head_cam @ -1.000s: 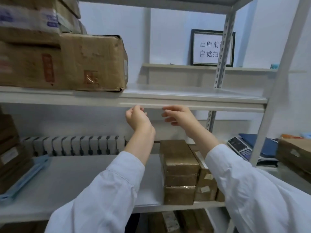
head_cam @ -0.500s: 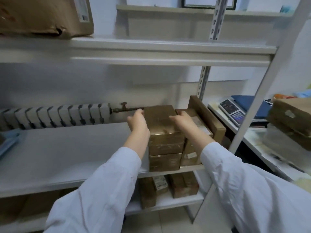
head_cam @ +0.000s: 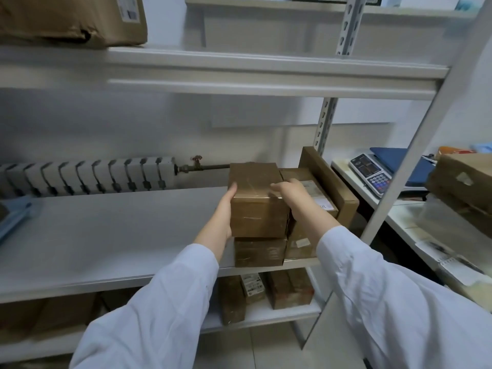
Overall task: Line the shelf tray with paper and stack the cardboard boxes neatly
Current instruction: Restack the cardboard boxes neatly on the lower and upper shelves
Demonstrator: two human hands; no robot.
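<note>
A taped brown cardboard box [head_cam: 257,201] sits on top of another brown box [head_cam: 259,252] at the right end of the middle shelf tray [head_cam: 106,235]. My left hand [head_cam: 225,209] presses flat against the top box's left side. My right hand [head_cam: 291,194] grips its right top edge, fingers curled over the corner. Just right of it stand more boxes [head_cam: 314,198], one with a white label, and a flat cardboard piece [head_cam: 330,182] leans behind them. The shelf tray surface looks white and smooth.
A large worn carton [head_cam: 72,20] sits on the upper shelf at left. Several small boxes [head_cam: 266,291] stand on the lower shelf. A radiator [head_cam: 87,177] runs behind the shelf. A scale with keypad [head_cam: 372,174] and more cartons [head_cam: 463,182] lie on the table at right.
My hands dropped from the upper shelf's edge to the top brown box and closed on its two sides. The view tilted downward.
</note>
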